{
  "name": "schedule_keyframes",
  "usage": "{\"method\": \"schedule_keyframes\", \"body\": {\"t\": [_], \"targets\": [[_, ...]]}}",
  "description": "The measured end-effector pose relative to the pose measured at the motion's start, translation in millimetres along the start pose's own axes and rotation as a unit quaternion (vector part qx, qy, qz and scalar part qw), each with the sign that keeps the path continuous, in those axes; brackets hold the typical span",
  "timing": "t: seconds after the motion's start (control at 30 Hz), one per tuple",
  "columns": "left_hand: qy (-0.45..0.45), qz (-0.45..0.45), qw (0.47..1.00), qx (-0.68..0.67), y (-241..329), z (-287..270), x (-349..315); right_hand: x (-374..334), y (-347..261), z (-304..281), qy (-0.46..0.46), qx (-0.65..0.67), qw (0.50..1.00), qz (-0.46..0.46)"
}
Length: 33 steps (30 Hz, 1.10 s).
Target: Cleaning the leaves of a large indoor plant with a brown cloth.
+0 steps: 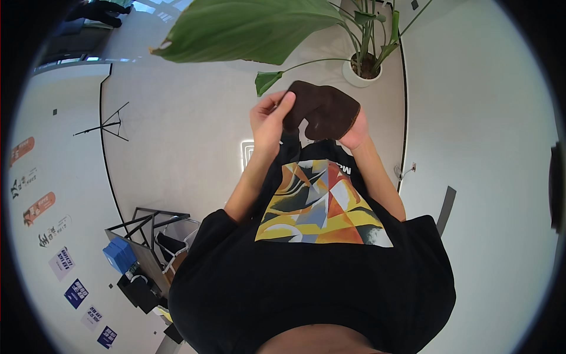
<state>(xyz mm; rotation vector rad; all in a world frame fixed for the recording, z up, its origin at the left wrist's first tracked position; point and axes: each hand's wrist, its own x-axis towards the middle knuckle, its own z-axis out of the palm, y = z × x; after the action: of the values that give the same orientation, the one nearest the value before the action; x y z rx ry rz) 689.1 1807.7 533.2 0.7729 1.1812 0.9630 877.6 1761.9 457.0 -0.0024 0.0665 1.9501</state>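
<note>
A dark brown cloth (324, 109) with a lighter stitched edge is held up in front of my body. My left hand (270, 121) pinches its left side between thumb and fingers. On the other side, the cloth covers the fingers of my right hand (355, 133), so only the wrist and the base of that hand show; how it grips cannot be made out. Just beyond my hands, a small green leaf (269, 81) hangs on a thin stem. Above it spreads a large green leaf (253, 32) of the same potted plant.
The white plant pot (361, 78) stands on the pale floor (177, 118) near the right wall (471, 130). A black tripod stand (106, 125) is at the left. At lower left stands a black-framed table (147, 227) with a blue box (119, 255) on it.
</note>
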Motion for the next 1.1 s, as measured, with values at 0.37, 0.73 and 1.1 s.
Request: {"method": "schedule_keyframes", "body": {"t": [0.37, 0.73, 1.1], "targets": [[-0.093, -0.108, 0.99, -0.024, 13, -25, 42, -4, 10, -16, 0.001, 0.015, 1.0, 0.021], [-0.53, 0.161, 0.788, 0.269, -160, -67, 122, -12, 45, -3, -0.025, 0.055, 0.997, -0.05], [-0.388, -0.139, 0.904, 0.117, -124, -24, 57, -67, 28, -20, 0.172, -0.069, 0.967, -0.173]]}}
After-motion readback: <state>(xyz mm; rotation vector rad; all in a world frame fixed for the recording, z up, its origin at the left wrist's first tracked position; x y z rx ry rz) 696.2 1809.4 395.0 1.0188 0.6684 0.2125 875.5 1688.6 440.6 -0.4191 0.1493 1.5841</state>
